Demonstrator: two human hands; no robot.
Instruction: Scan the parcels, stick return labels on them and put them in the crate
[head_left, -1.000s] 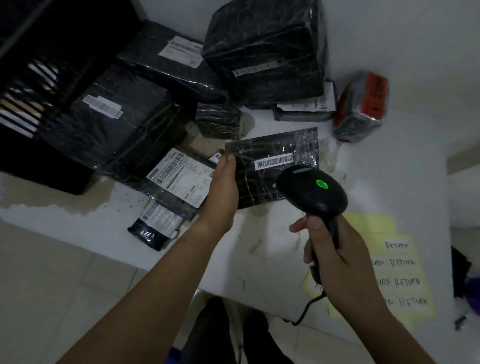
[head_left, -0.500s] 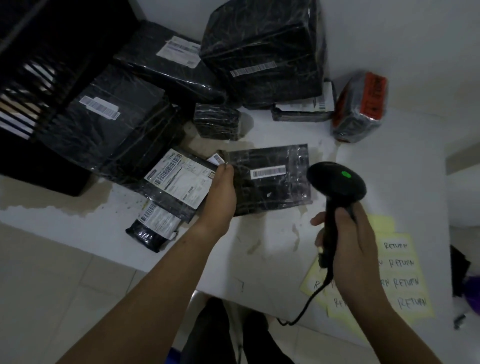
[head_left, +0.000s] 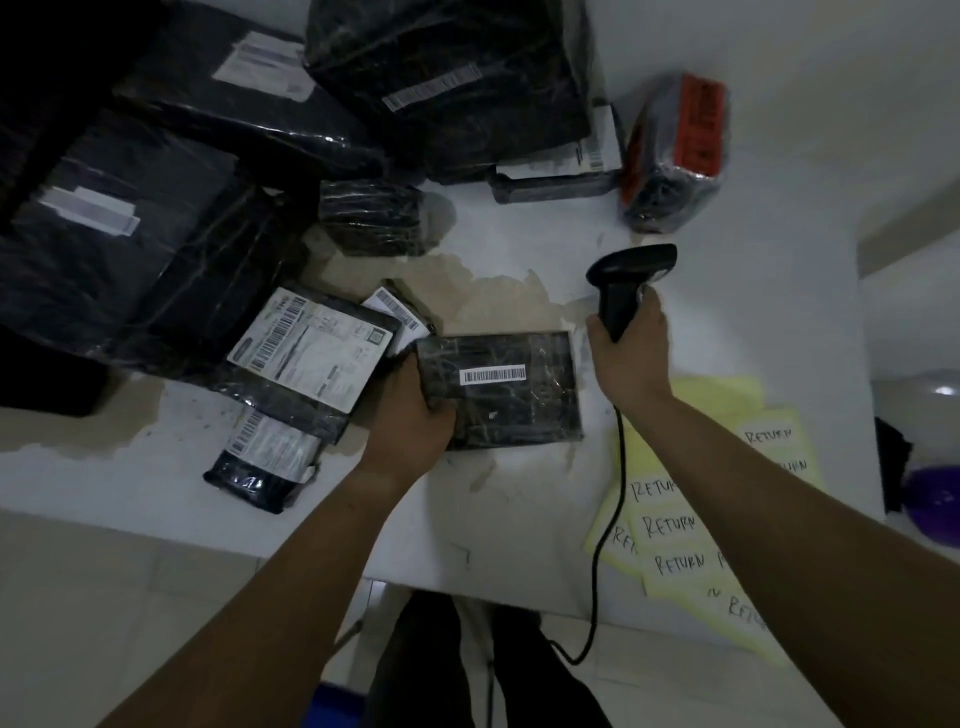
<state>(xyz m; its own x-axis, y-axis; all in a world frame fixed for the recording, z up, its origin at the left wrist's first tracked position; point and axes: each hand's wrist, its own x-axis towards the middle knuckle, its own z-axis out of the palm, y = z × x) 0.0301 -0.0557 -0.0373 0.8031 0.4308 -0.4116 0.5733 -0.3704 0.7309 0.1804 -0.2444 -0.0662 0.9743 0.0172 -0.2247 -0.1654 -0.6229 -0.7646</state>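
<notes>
Your left hand (head_left: 410, 415) grips the parcel (head_left: 514, 410) by its left edge; your right hand (head_left: 631, 358) clasps the scanner (head_left: 628, 270). The parcel looks flat, stiff, light and slick-wrapped: pinch an edge.

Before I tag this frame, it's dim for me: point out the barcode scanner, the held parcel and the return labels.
barcode scanner (head_left: 634, 260), head view, its black head.
parcel (head_left: 519, 410), head view, wrapped top face.
return labels (head_left: 670, 525), head view, yellow lettered sheet.

Flat black barcoded parcel (head_left: 511, 387) on table (head_left: 753, 260)
</notes>
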